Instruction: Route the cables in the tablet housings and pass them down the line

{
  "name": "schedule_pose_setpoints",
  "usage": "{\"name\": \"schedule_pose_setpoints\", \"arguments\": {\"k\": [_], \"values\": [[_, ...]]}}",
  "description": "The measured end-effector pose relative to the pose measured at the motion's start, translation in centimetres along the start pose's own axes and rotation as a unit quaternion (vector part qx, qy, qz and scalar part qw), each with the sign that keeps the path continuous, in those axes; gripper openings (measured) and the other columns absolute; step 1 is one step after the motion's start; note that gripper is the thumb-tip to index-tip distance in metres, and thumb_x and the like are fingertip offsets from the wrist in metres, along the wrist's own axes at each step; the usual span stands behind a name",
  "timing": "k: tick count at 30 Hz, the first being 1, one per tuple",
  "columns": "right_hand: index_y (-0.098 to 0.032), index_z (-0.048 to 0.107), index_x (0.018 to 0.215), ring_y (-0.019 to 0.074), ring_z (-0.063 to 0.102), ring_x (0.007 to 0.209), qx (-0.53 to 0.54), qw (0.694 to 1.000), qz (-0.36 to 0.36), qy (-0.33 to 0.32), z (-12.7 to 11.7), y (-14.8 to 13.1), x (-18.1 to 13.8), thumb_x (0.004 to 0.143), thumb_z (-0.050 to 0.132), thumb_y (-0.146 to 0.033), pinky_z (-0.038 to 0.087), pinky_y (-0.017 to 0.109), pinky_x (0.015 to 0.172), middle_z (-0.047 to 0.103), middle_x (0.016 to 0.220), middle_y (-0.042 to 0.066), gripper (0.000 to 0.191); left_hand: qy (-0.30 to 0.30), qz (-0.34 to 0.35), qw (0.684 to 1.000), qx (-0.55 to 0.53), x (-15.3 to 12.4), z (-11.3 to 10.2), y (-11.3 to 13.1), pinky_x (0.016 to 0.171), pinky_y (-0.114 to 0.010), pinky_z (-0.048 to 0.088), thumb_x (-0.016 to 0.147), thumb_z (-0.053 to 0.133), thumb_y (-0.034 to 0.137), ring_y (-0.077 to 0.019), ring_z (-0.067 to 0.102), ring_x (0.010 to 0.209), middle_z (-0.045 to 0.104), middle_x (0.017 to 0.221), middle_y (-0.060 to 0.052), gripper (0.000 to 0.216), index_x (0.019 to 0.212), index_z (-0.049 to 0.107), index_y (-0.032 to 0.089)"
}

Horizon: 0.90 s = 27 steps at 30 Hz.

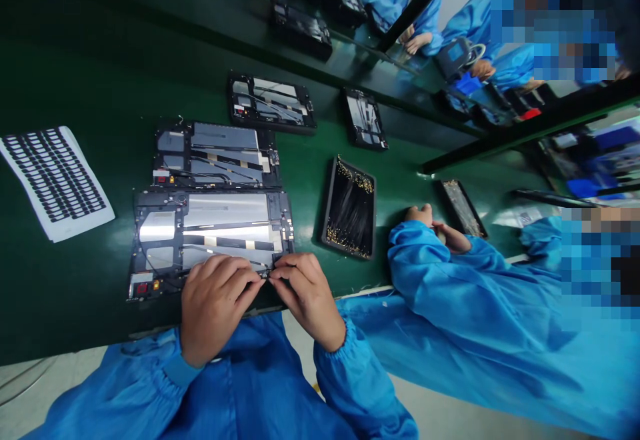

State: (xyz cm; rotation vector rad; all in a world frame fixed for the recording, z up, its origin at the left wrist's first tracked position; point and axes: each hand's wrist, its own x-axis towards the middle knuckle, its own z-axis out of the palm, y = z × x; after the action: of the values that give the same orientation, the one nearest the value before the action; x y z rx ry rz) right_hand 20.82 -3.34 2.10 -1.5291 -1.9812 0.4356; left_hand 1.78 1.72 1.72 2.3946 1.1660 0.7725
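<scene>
An opened tablet-like device (225, 210) lies in front of me, its silver battery plates, black frame and thin wiring exposed. Over its near right edge, my left hand (213, 307) is closed, thumb and forefinger pinched together. Right beside it, my right hand (311, 300) pinches too, the fingertips of both hands almost meeting. Between them is what looks like a thin black cable, mostly hidden by the fingers. A second opened device (225, 147) sits directly behind the first, against its far edge.
Right of the devices stands a black tray (325, 217) of thin black cables with gold-coloured ends. Two more opened devices (273, 101) (365, 117) lie farther back. A sticker sheet (60, 183) is at left. A co-worker's hands (440, 227) are close on the right, near another tray (461, 208).
</scene>
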Motion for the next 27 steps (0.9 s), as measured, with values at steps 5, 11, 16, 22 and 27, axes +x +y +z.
{"name": "schedule_pose_setpoints", "arguments": {"k": [5, 11, 16, 22, 27], "values": [[-0.021, 0.063, 0.105, 0.0222, 0.06, 0.102, -0.003, 1.0, 0.008, -0.012, -0.1, -0.3, 0.1, 0.099, 0.057, -0.017, 0.05, 0.039, 0.087, 0.066, 0.108, 0.008, 0.01, -0.004, -0.002, 1.0, 0.004, -0.1, 0.0, 0.0, 0.075, -0.038, 0.038, 0.096, 0.063, 0.026, -0.0209, 0.06, 0.09, 0.072, 0.093, 0.001, 0.012, 0.084, 0.066, 0.025], [-0.02, 0.063, 0.105, 0.0225, 0.061, 0.103, -0.002, 1.0, 0.021, 0.007, 0.4, -0.6, 0.0, 0.098, 0.055, -0.014, 0.052, 0.04, 0.089, 0.066, 0.108, 0.009, 0.012, -0.004, -0.005, 1.0, 0.015, 0.2, 0.1, 0.2, 0.076, -0.038, 0.038, 0.095, 0.064, 0.026, -0.0215, 0.06, 0.09, 0.072, 0.094, 0.0, 0.011, 0.084, 0.066, 0.025], [-0.02, 0.063, 0.114, 0.0218, 0.065, 0.109, 0.006, 0.997, -0.014, 0.072, 1.6, 0.1, -1.5, 0.096, 0.059, -0.013, 0.057, 0.041, 0.092, 0.069, 0.114, 0.011, 0.02, -0.001, 0.026, 0.999, 0.028, -0.3, -0.1, -0.3, 0.083, -0.038, 0.042, 0.095, 0.062, 0.025, -0.0225, 0.062, 0.096, 0.072, 0.1, -0.002, 0.005, 0.096, 0.066, 0.022], [-0.013, 0.06, 0.129, 0.0261, 0.063, 0.123, -0.065, 0.985, -0.11, 0.119, 3.1, 1.3, -3.2, 0.091, 0.063, -0.007, 0.059, 0.046, 0.099, 0.068, 0.125, 0.019, 0.039, 0.004, 0.076, 0.997, 0.026, -1.1, -0.4, -1.1, 0.09, -0.037, 0.045, 0.096, 0.061, 0.025, -0.0228, 0.064, 0.104, 0.073, 0.108, -0.005, 0.014, 0.108, 0.067, 0.021], [-0.013, 0.063, 0.129, 0.0256, 0.065, 0.121, -0.078, 0.981, -0.119, 0.136, 3.3, 1.5, -3.1, 0.091, 0.062, -0.008, 0.062, 0.045, 0.097, 0.072, 0.12, 0.017, 0.039, 0.039, 0.102, 0.993, 0.033, -1.4, 0.3, -1.2, 0.085, -0.036, 0.046, 0.094, 0.064, 0.018, -0.023, 0.067, 0.099, 0.076, 0.105, -0.002, 0.012, 0.101, 0.071, 0.025]]}}
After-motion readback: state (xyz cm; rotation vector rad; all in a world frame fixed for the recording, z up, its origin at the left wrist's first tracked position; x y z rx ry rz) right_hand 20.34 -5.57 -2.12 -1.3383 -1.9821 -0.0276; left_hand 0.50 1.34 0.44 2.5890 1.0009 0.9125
